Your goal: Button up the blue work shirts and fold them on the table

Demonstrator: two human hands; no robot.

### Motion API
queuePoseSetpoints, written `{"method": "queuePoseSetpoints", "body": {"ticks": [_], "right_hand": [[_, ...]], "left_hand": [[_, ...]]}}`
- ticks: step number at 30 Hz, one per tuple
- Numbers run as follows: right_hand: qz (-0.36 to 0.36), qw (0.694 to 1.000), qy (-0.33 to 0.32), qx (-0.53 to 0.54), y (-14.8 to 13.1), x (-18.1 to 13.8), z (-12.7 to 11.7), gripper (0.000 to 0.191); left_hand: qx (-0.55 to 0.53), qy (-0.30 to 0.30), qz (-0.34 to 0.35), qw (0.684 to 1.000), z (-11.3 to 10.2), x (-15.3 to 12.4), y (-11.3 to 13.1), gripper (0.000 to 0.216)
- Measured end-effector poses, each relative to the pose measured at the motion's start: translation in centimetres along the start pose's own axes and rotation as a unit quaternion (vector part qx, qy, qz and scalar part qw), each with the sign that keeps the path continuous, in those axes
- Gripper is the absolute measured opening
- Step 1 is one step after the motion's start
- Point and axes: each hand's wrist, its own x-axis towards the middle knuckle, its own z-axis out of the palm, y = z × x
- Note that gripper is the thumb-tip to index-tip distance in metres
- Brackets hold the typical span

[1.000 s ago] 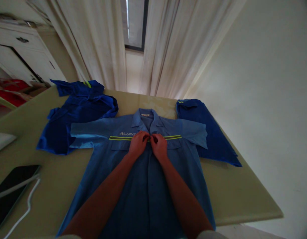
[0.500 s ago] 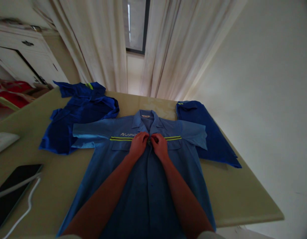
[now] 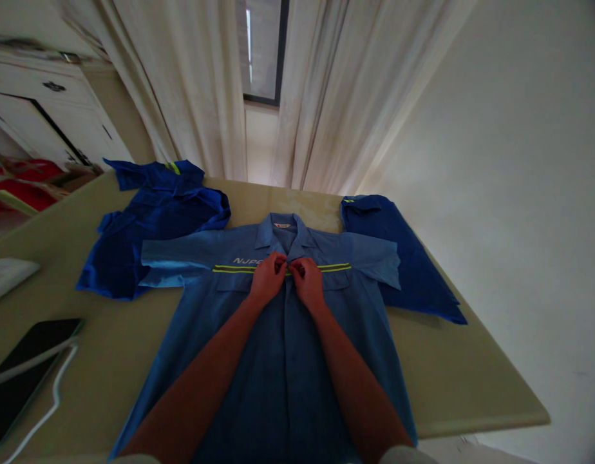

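Note:
A light blue short-sleeved work shirt (image 3: pixel 230 335) with a yellow-green chest stripe lies flat, front up, on the table (image 3: pixel 452 374). My left hand (image 3: pixel 267 278) and my right hand (image 3: pixel 308 282) meet at the shirt's front placket, just below the collar at stripe level. Both hands have their fingers pinched together on the placket edges. What sits between the fingertips is too small to make out.
A crumpled dark blue garment (image 3: pixel 147 219) lies at the back left, and another dark blue garment (image 3: pixel 404 258) at the back right. A dark phone (image 3: pixel 22 367) with a white cable (image 3: pixel 51 399) rests near the left edge. Curtains (image 3: pixel 326 90) and a white cabinet (image 3: pixel 46 109) stand behind.
Both hands stay pinched at the same spot on the placket. The view has shifted slightly; nothing else has moved.

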Motion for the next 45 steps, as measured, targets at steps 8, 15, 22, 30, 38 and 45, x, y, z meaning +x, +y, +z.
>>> {"method": "queuePoseSetpoints", "body": {"ticks": [8,15,22,30,38,45], "right_hand": [[0.036,0.997,0.027,0.055,-0.3,0.2,-0.1,0.004],[0.064,0.995,0.034,0.074,-0.1,0.2,0.0,0.003],[0.082,0.992,0.029,0.093,0.4,0.4,-0.1,0.009],[0.081,0.983,0.091,0.135,-0.1,0.3,-0.3,0.023],[0.065,0.998,-0.008,-0.015,-2.4,-1.2,-1.2,0.033],[0.073,0.963,-0.096,-0.240,-7.2,-9.2,-1.8,0.056]], "left_hand": [[0.065,0.000,0.055,0.996,-0.2,-0.3,0.5,0.019],[0.121,-0.037,0.095,0.987,-0.6,-0.4,1.1,0.020],[0.235,-0.035,0.151,0.960,-1.0,-0.9,1.9,0.014],[0.251,-0.008,0.109,0.962,-1.1,-0.2,1.4,0.030],[0.274,-0.063,0.099,0.954,-0.7,1.9,-0.7,0.038],[0.195,-0.047,0.144,0.969,-2.2,4.6,-1.0,0.039]]}}
